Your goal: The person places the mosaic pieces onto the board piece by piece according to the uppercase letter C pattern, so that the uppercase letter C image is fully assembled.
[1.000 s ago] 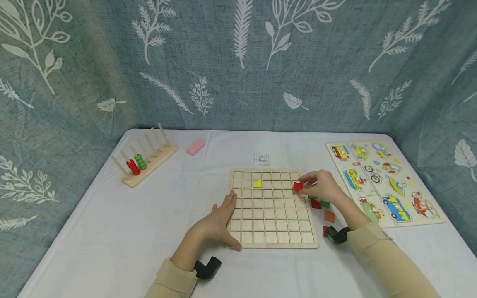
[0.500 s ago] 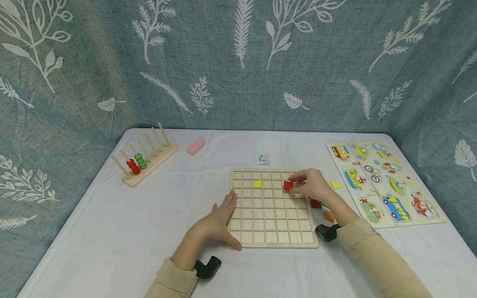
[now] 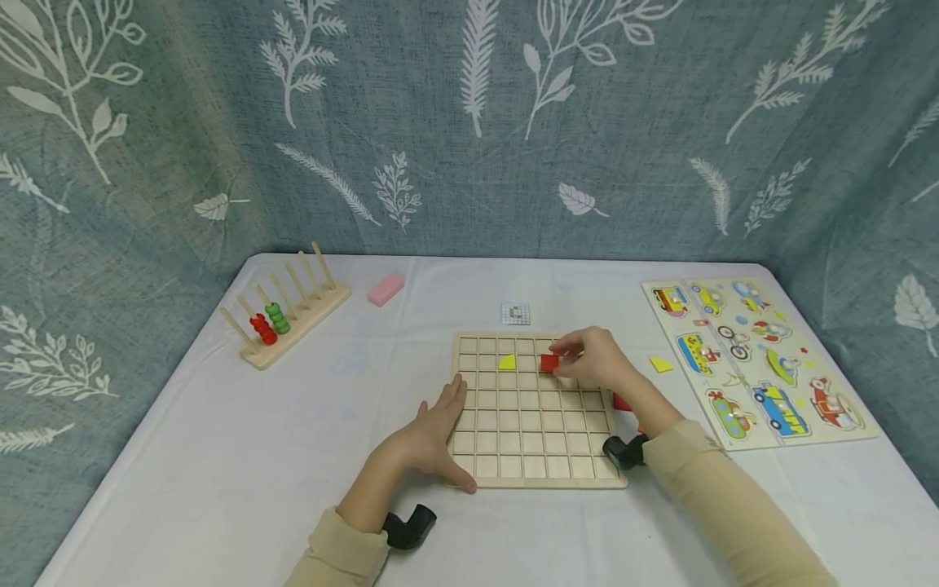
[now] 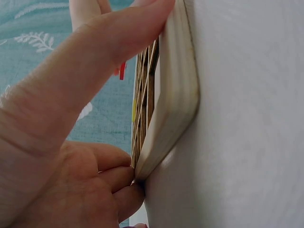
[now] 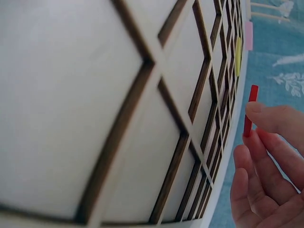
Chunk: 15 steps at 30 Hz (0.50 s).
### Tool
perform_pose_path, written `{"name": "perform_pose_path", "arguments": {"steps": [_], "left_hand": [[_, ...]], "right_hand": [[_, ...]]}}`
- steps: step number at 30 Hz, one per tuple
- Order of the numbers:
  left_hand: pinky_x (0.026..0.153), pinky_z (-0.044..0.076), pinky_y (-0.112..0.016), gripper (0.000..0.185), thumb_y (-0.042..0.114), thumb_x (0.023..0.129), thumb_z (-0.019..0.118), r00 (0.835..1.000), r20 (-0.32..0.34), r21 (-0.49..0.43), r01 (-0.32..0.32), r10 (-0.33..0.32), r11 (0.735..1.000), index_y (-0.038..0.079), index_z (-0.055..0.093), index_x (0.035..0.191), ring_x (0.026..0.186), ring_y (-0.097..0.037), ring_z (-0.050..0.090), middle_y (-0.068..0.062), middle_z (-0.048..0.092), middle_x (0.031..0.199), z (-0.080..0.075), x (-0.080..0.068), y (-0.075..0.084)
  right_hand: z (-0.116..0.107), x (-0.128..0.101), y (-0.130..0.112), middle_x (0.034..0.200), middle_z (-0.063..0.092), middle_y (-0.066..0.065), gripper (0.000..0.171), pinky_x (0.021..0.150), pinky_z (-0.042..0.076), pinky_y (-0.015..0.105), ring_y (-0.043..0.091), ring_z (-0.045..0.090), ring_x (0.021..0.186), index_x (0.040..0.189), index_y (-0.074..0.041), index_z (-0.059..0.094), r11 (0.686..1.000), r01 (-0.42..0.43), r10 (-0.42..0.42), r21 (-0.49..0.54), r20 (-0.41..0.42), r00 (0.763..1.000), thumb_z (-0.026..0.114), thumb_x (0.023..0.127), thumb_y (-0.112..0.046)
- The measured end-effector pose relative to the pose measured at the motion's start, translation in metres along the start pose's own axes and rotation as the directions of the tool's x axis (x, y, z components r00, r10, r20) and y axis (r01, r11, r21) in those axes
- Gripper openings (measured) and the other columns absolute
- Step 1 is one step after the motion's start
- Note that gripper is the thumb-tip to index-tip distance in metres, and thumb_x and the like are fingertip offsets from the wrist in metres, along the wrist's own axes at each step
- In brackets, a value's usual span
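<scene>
Red tile (image 3: 548,364) is bright, plain and squarish, super thin edge-on. Right grip (image 3: 596,359) has it pinched just above the wooden grid board (image 3: 531,421), near a yellow piece (image 3: 507,362). Left grip (image 3: 429,436) lies spread along the board's left edge.

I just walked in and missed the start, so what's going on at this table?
Someone is working at a wooden grid board. Their right hand pinches a red tile just above it, not yet set down, while the left hand rests at the board's near left corner. One yellow piece sits on the grid. Another yellow piece lies on the table to the right, and a small gridded card lies beyond the board's far edge.
</scene>
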<state>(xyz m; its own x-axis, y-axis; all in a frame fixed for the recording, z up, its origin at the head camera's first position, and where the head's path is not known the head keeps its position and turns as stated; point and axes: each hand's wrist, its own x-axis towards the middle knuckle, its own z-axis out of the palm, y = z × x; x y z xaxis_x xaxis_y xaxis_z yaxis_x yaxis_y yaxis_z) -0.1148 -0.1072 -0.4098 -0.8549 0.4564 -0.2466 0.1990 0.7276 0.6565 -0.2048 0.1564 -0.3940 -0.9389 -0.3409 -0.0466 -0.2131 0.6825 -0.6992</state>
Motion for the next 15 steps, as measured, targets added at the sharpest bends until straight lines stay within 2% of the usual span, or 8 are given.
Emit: {"name": "perform_pose_path", "arguments": {"steps": [11, 15], "left_hand": [[0.109, 0.002, -0.051, 0.134, 0.028, 0.046, 0.091, 1.000, 0.006, -0.007, 0.000, 0.000, 1.000, -0.004, 0.006, 0.144, 0.139, -0.028, 0.000, -0.015, -0.003, 0.152, 0.000, 0.001, -0.001], [0.109, 0.002, -0.052, 0.134, 0.028, 0.046, 0.091, 1.000, 0.006, -0.010, 0.001, -0.001, 1.000, -0.004, 0.006, 0.144, 0.139, -0.027, 0.000, -0.014, -0.003, 0.152, 0.000, 0.001, -0.001]], "right_hand": [[0.007, 0.010, -0.005, 0.090, 0.067, 0.010, 0.029, 0.070, 0.050, 0.032, 0.020, 0.059, 0.078, 0.099, 0.001, 0.069, 1.000, -0.005, 0.005, 0.007, -0.003, 1.000, 0.074, 0.072, -0.004], [0.010, 0.013, -0.006, 0.092, 0.067, 0.012, 0.028, 0.070, 0.051, 0.032, 0.020, 0.060, 0.078, 0.099, 0.002, 0.069, 1.000, -0.001, 0.001, 0.022, 0.004, 1.000, 0.074, 0.072, -0.004]]}}
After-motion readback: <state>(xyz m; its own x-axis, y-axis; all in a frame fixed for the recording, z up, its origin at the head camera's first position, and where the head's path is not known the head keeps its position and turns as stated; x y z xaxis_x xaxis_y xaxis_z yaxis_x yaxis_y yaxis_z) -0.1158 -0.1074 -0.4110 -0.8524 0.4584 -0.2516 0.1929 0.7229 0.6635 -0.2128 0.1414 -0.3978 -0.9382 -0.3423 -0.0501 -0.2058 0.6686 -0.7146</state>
